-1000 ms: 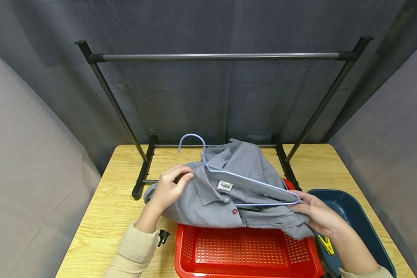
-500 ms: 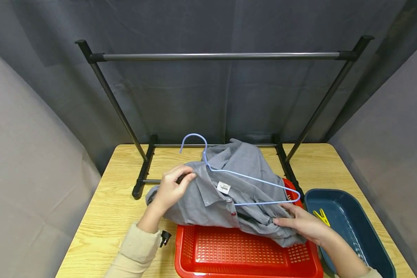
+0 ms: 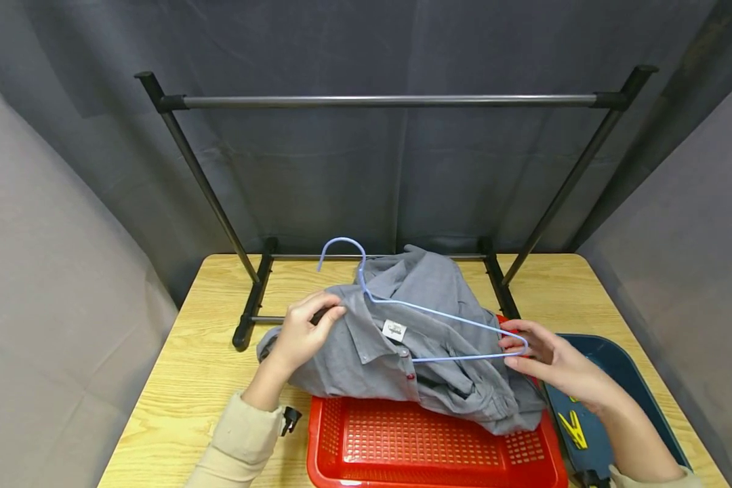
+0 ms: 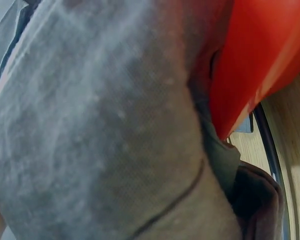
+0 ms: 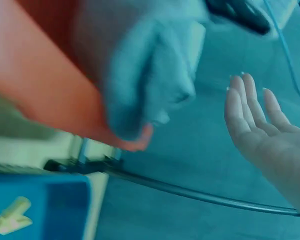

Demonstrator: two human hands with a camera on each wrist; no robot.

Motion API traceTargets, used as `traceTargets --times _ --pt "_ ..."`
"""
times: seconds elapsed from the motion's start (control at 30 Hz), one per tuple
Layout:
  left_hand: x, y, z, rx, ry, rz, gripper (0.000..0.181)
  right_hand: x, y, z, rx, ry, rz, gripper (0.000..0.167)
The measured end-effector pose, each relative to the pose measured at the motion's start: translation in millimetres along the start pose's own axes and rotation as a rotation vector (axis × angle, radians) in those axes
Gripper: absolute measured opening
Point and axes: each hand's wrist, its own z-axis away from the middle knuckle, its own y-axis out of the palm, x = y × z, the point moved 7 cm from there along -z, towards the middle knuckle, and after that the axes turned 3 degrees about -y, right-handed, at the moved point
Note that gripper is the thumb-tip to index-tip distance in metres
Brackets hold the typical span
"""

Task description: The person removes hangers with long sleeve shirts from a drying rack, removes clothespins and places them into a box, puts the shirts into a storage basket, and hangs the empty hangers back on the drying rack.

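Note:
A grey shirt (image 3: pixel 396 379) lies bunched over the back of the red basket (image 3: pixel 421 434). The blue hanger (image 3: pixel 439 312) has its left arm inside the shirt's collar, while its hook and right end stand outside the cloth. My left hand (image 3: pixel 301 335) pinches the shirt at its left shoulder, beside the collar. Around the hanger's right end are the spread fingers of my right hand (image 3: pixel 555 359); contact with it is hard to tell. In the right wrist view my right hand (image 5: pixel 270 120) has straight fingers near the hanger (image 5: pixel 290 65). Grey cloth (image 4: pixel 100 125) fills the left wrist view.
Behind the shirt stands a rack with a metal top bar (image 3: pixel 390 102) and black feet on the wooden table (image 3: pixel 177 379). To the right of the basket is a dark blue tray (image 3: pixel 631 379) holding a yellow clothespin (image 3: pixel 572 430). Grey cloth walls surround the table.
My right hand first went from the hanger's end down to the shirt's right part, then let go and moved back up to that end. The cloth there slid lower. My left hand barely moved.

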Motion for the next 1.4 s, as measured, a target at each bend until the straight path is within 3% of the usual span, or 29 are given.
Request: traceTargets --times 0.13,0.23,0.43,0.87,1.2,1.4 --pt "-0.6 1.7 0.0 0.005 0.007 -0.006 0.016 28 -12 -0.2 -0.168 -0.189 0.238 0.041" --pt "-0.3 3.6 0.0 0.013 0.005 -0.006 0.015 45 -13 0.6 -0.273 -0.288 0.402 0.037" --pt "-0.6 6.4 -0.3 0.017 0.009 -0.003 0.015 65 -3 0.0 -0.338 -0.412 0.534 0.032" --pt "-3.0 9.2 -0.8 0.028 0.029 -0.009 0.014 69 15 -7.7 -0.377 -0.546 0.531 0.025" --pt "-4.6 12.2 -1.5 0.027 0.044 -0.005 0.015 60 15 -6.6 -0.407 -0.525 0.492 0.025" --pt "-7.7 13.2 -3.2 0.033 0.036 0.022 0.007 59 11 -2.8 -0.454 -0.515 0.446 0.027"
